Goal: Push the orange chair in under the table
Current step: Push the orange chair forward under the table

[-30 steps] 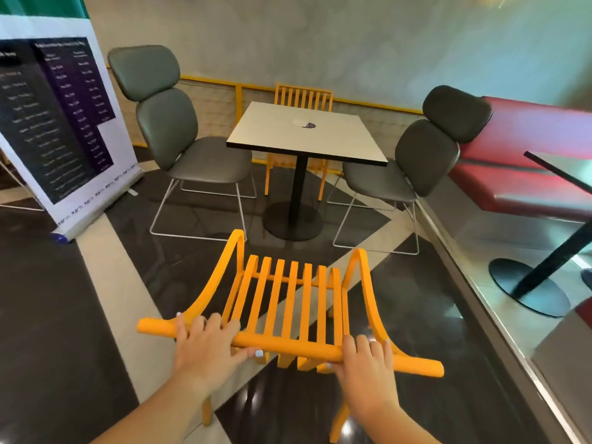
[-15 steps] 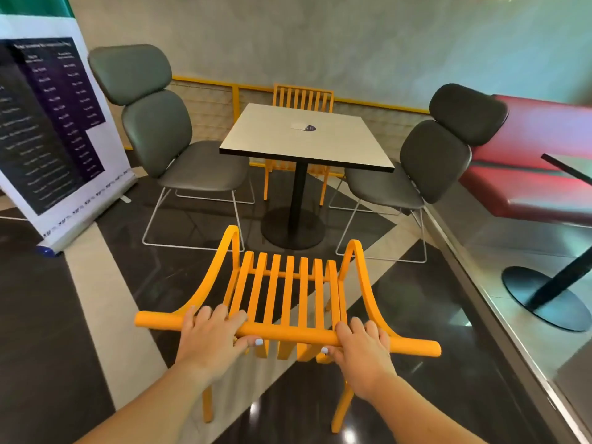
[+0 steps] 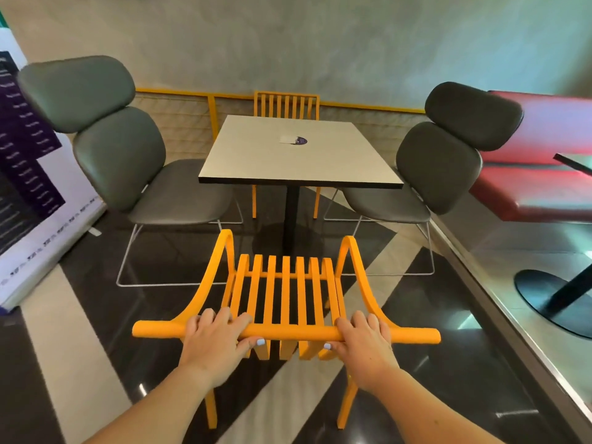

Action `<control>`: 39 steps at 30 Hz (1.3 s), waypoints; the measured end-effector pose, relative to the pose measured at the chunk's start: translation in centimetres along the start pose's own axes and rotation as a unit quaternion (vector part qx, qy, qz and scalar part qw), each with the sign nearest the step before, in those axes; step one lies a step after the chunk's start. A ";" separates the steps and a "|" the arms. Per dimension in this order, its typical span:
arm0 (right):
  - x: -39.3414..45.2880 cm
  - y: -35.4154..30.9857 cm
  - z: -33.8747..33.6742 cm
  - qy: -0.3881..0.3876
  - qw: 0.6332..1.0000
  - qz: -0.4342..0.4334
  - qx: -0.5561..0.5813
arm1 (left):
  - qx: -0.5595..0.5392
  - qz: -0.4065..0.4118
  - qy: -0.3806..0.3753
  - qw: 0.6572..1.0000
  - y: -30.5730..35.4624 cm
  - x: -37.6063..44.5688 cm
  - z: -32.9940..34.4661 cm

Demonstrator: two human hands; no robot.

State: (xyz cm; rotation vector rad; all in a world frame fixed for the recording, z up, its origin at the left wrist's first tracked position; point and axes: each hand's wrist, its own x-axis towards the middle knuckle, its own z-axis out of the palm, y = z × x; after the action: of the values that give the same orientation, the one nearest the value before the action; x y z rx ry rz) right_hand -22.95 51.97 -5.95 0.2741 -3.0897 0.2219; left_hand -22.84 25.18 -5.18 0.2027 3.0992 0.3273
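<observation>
Gripping the top rail of the orange chair [image 3: 285, 293] from behind, a person sets both hands a shoulder's span apart in the lower centre of the frame. The left hand [image 3: 221, 339] is curled over the rail left of the slats, fingers across the top and thumb tucked beneath; the right hand [image 3: 362, 341] is closed on it in the same way to the right. The even, two-handed hold looks chosen to keep the chair square to the desk [image 3: 298, 155] as it goes forward, so that neither armrest swings wide.

The chair stands in the lower middle of the frame, its seat pointing at the near edge of the desk but not yet beneath it; a stretch of dark polished floor [image 3: 96, 347] lies between the two. It is a slatted piece in bright orange, with a round bar for a top rail, flat vertical slats running down into the seat, and two curved armrests rising at the front corners. Its rear legs show below the wrists.

The desk, upper centre, is square and pale on a single black pedestal, which likely leaves room for the seat to slide in. Two grey padded chairs [image 3: 134, 161] flank it left and right, and a second orange chair [image 3: 286, 104] is tucked in on the far side. The gap between the grey chairs appears wide enough, though the armrests may pass near them.
</observation>
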 end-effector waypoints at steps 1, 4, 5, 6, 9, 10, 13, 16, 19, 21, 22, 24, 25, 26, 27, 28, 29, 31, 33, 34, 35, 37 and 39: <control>1.3 0.1 0.1 0.007 1.000 0.004 -0.003 | 0.000 0.001 -0.005 1.000 -0.2 1.5 -0.1; 4.9 0.7 0.2 0.016 1.000 0.015 -0.013 | -0.002 0.006 -0.006 1.000 -0.7 5.4 -0.2; 5.9 0.8 0.2 0.015 1.000 0.016 -0.013 | -0.002 0.009 -0.005 1.000 -0.8 6.4 -0.1; 7.1 1.1 0.2 0.017 1.000 0.016 -0.010 | -0.003 0.011 -0.003 1.000 -0.9 7.6 -0.1; 10.5 2.1 0.4 0.023 1.000 0.019 -0.003 | -0.014 0.012 -0.007 1.000 -0.9 11.3 -0.2; 11.5 2.3 0.4 0.024 1.000 0.019 -0.002 | -0.017 0.012 -0.007 1.000 -0.9 12.3 -0.3; 15.1 2.7 0.8 0.018 1.000 0.008 0.011 | -0.018 0.004 -0.011 1.000 -1.6 15.9 -0.8; 18.5 3.1 0.9 0.009 1.000 -0.001 0.017 | -0.011 -0.001 -0.021 1.000 -2.3 18.8 -1.2; 21.9 3.5 0.7 0.000 1.000 -0.012 0.017 | -0.004 -0.013 -0.016 1.000 -2.8 21.5 -1.4; 23.9 3.4 0.6 -0.003 1.000 -0.016 0.020 | -0.003 -0.019 -0.019 1.000 -3.3 23.1 -1.6; 24.8 3.4 0.6 -0.004 1.000 -0.016 0.021 | -0.004 -0.021 -0.022 1.000 -3.6 24.0 -1.7; 26.6 3.2 0.7 -0.001 1.000 -0.015 0.021 | -0.008 -0.021 -0.025 0.999 -4.3 25.8 -1.9; 27.3 3.1 0.8 0.001 1.000 -0.011 0.020 | -0.010 -0.020 -0.027 0.999 -4.7 26.5 -2.0; 28.1 2.8 0.8 0.003 1.000 -0.007 0.020 | -0.009 -0.017 -0.027 0.999 -5.2 27.5 -2.1; 28.9 2.5 0.9 0.005 1.000 -0.005 0.021 | -0.006 -0.013 -0.028 1.000 -5.8 28.5 -2.2; 29.6 2.2 1.0 0.006 1.000 -0.002 0.022 | -0.004 -0.009 -0.032 0.999 -6.4 29.4 -2.3; 30.3 1.9 1.2 0.006 1.000 0.003 0.024 | -0.002 -0.004 -0.037 0.999 -7.1 30.2 -2.5; 31.4 1.4 1.4 0.010 1.000 0.011 0.021 | 0.002 0.002 -0.036 0.999 -8.0 31.8 -2.8; 32.3 0.8 1.7 0.020 1.000 0.017 0.006 | 0.017 0.014 -0.039 0.999 -8.5 33.0 -3.0; 32.7 0.5 1.9 0.028 0.999 0.024 -0.001 | 0.026 0.026 -0.038 0.999 -8.5 33.6 -3.0; 32.9 0.2 2.0 0.035 0.999 0.030 -0.003 | 0.032 0.038 -0.034 0.998 -8.2 33.9 -2.9; 33.4 -0.3 2.2 0.040 0.998 0.037 0.004 | 0.030 0.048 -0.020 0.998 -7.9 34.4 -2.4; 33.6 -0.3 2.3 0.041 0.998 0.039 0.017 | 0.030 0.043 -0.007 0.999 -7.7 34.7 -2.0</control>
State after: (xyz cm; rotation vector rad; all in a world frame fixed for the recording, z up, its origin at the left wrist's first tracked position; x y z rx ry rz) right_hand -56.01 45.55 -6.74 0.1406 -3.0198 0.2805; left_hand -58.33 21.87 -5.02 0.3382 3.0953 0.2352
